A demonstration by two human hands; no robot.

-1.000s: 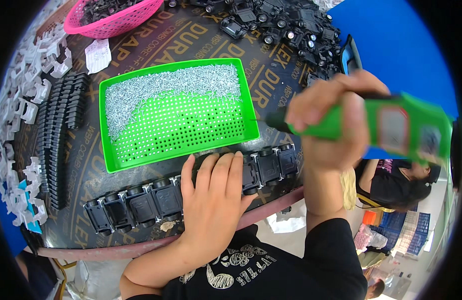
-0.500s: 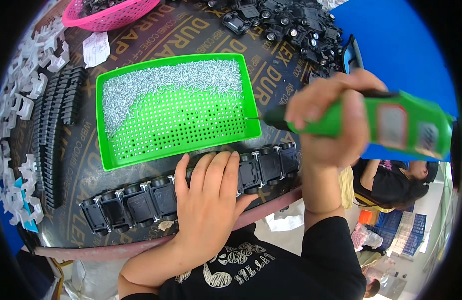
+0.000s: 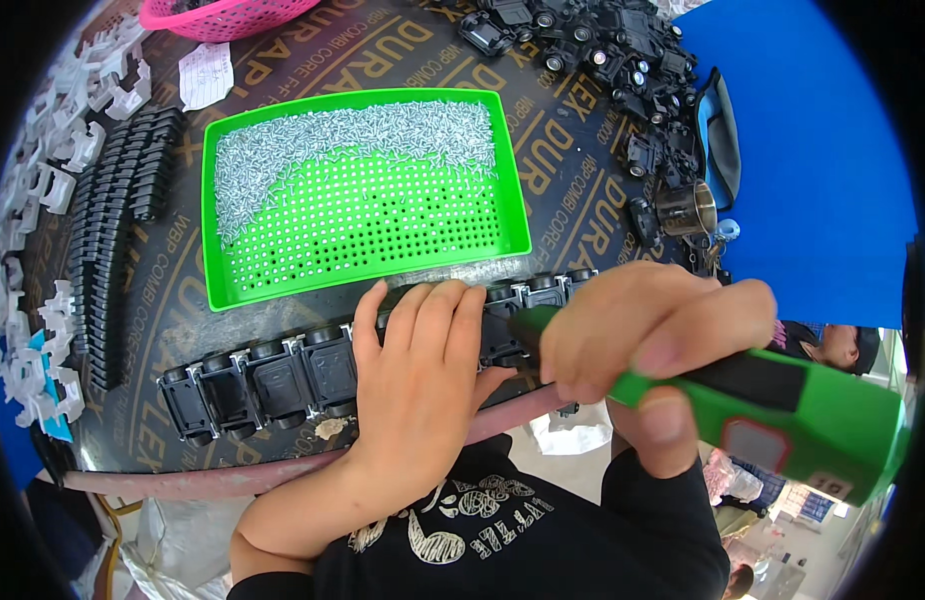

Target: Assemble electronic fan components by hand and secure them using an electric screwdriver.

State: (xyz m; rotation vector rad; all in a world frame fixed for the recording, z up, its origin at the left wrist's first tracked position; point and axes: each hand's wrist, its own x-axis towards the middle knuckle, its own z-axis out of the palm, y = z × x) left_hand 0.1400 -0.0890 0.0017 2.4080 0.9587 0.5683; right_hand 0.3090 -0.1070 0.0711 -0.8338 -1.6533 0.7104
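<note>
A line of black toy car chassis [image 3: 281, 388] lies along the near edge of the table, undersides up, with small silver metal parts between them. Across its middle rests my left hand [image 3: 415, 375], palm down, fingers stretched out flat over the pieces. My right hand [image 3: 653, 330] grips a green electric screwdriver [image 3: 833, 430]. The driver's dark nose points down at a chassis just right of my left hand; its very tip is hidden. Beyond the line sits a green perforated tray [image 3: 211, 275], with many small silver screws [image 3: 353, 128] heaped along its far and left sides.
Black car parts [image 3: 613, 55] pile up at the far right, near a metal cup [image 3: 688, 208]. To the left stand stacked black strips [image 3: 113, 250] and white plastic parts [image 3: 58, 185]. A pink basket [image 3: 233, 18] and a paper slip [image 3: 205, 75] are at the back.
My right hand has brought the screwdriver from the tray's right edge down and nearer, onto the line of chassis. My left hand stays on the line. The view has shifted slightly.
</note>
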